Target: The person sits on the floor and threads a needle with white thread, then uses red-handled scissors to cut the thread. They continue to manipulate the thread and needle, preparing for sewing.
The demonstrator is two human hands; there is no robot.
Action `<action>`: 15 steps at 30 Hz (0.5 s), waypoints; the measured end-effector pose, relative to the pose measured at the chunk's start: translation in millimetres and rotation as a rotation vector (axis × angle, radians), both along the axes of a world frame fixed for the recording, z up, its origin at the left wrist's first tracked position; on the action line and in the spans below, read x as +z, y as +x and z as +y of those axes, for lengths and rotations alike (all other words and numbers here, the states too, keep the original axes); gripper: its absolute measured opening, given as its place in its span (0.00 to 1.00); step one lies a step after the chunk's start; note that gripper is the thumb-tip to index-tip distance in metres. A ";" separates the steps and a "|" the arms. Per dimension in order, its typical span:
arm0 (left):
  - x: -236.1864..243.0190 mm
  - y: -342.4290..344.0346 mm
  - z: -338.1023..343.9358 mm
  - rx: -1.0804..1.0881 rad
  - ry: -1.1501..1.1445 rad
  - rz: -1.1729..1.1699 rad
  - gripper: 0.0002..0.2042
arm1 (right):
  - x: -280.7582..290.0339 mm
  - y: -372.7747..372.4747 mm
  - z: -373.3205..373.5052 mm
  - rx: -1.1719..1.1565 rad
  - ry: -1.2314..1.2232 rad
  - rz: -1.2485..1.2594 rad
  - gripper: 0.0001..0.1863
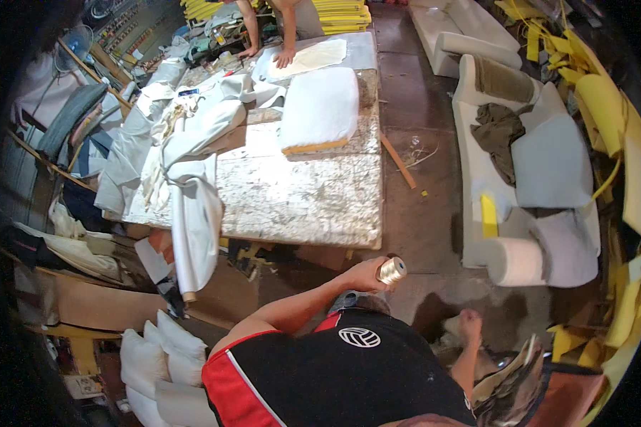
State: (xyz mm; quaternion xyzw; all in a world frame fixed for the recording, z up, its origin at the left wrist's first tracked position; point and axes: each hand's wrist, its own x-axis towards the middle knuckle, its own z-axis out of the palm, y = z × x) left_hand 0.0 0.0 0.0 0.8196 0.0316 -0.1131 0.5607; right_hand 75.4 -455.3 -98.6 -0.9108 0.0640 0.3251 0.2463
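A spool of pale, shiny thread (pixel 392 270) is gripped in my left hand (pixel 367 275), out in front of my chest. The fingers wrap around its side and its round end faces up and to the right. My right hand (pixel 470 324) hangs low on the right, beside brown and dark material (pixel 509 384). How its fingers lie is too unclear to make out. Beyond my left hand stands a worn, white-stained worktable (pixel 299 203). On it lies a thick white-topped cushion with a yellow foam edge (pixel 320 107).
Grey-white fabric (pixel 199 142) and a fabric roll (pixel 183 256) cover the table's left side. At the far end, another person's hand (pixel 285 58) presses on a cream sheet (pixel 317 57). Pale sofa frames (pixel 470 156) and yellow foam (pixel 598 114) line the right; white pillows (pixel 146 356) sit lower left.
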 end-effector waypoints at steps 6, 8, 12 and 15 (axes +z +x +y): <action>32.0 194.7 3.2 0.047 0.019 -0.052 0.37 | -34.5 50.6 -91.6 0.107 -0.130 0.116 0.16; 42.9 237.9 -0.5 0.030 -0.022 -0.018 0.38 | -26.1 94.6 -73.4 0.001 -0.115 0.156 0.16; 53.0 321.3 1.6 -0.022 0.037 -0.140 0.39 | -21.4 194.9 -36.6 -0.039 -0.040 0.159 0.17; 63.7 371.9 5.0 0.012 0.008 -0.130 0.39 | -31.8 264.4 -11.4 -0.005 -0.006 0.163 0.17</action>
